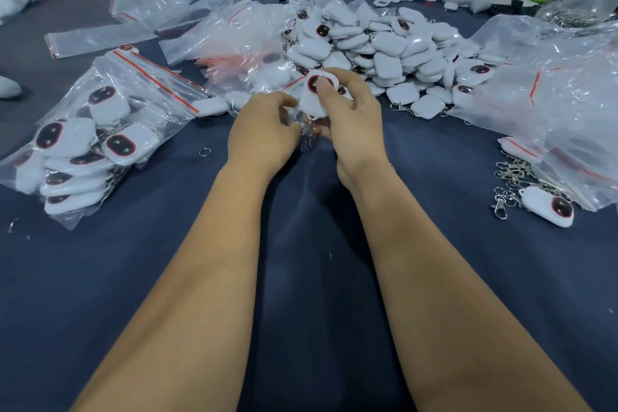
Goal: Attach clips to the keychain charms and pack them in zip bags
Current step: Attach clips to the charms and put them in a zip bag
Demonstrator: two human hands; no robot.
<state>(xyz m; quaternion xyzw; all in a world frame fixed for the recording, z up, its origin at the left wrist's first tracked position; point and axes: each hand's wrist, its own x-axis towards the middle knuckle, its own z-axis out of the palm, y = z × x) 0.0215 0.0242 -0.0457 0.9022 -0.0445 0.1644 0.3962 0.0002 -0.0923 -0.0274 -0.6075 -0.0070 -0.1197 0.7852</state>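
Both hands met just above the middle of the dark blue bench (317, 278); the right hand (351, 117) gripped a white charm (316, 95), thumb pressed on its dark red-rimmed face; the left hand (264, 130) pinched clear, crinkled plastic just beside the charm, though what exactly it held was too blurred to tell; a heap of loose charms (394, 50) lay at twelve to one o'clock; a filled zip bag (97, 140) sat at nine o'clock; metal clips (511, 184) and one lone charm (548, 207) lay at three o'clock; a small ring (204, 152) rested near the left hand.
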